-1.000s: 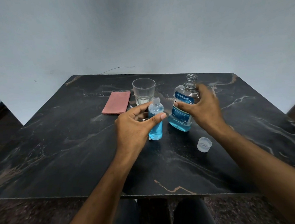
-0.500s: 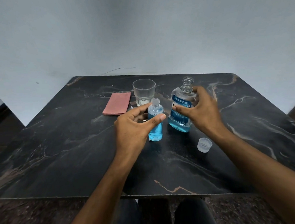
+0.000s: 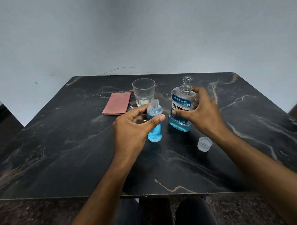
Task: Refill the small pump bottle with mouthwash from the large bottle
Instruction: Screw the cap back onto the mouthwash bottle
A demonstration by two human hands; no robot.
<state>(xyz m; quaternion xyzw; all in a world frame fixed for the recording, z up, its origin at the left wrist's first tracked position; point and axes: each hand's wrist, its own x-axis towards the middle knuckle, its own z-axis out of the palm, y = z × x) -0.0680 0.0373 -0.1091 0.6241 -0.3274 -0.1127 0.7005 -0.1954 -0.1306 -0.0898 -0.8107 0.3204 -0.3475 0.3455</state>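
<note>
1. The lower left side of the small bottle (image 3: 154, 122) is covered by the left hand (image 3: 134, 128); only its neck, shoulder and right edge down to the base are seen.
2. The right side of the large bottle (image 3: 181, 104) is hidden behind the right hand (image 3: 201, 113), and part of its blue label is crossed by the thumb, so the label is only partly readable.
3. A small pale object just left of the left hand's fingers (image 3: 140, 109), near the glass, is mostly hidden and cannot be identified.
4. Both forearms are cut off by the lower frame edge, and dark-trousered knees are seen below the counter (image 3: 61, 150) edge.
5. The small bottle is seen upright on the dark marbled counter, near its middle, uncapped, clear, and filled with blue liquid to about its shoulder.
6. The large bottle stands upright just to its right, uncapped, with blue liquid only in its lower part.
7. The small bottle is held by the left hand, with the thumb across its front and the fingers curled behind.
8. The large bottle is gripped by the right hand, thumb on the label and fingers wrapped round the far side.
9. A clear cap (image 3: 204, 144) lies on the counter near the right wrist.
10. A clear glass (image 3: 144, 92) stands behind the small bottle, and a folded pink cloth (image 3: 117, 105) lies to its left.
</note>
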